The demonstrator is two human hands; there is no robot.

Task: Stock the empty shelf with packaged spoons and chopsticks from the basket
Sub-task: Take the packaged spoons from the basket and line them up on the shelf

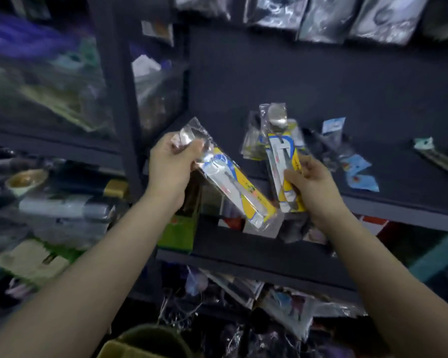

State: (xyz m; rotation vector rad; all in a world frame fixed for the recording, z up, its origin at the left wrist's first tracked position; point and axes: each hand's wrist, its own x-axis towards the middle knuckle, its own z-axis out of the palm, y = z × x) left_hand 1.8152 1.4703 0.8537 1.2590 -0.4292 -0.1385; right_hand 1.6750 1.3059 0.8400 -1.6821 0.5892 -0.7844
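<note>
Both hands hold stock at the front edge of the dark shelf (308, 81). Left hand (170, 167) pinches a packaged spoon (233, 182) by its bowl end; right hand (312, 184) grips a second spoon packet (282, 161) at mid-card, above the shelf. Judged light, with slippery film and a stiff backing card: hold by the card, not the loose film.

Dim, cluttered dark shelving (119, 81)

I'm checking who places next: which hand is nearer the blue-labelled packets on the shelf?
Right. The right hand is just left of the blue-labelled packets; the left hand is farther left, beyond both spoon packs.
</note>
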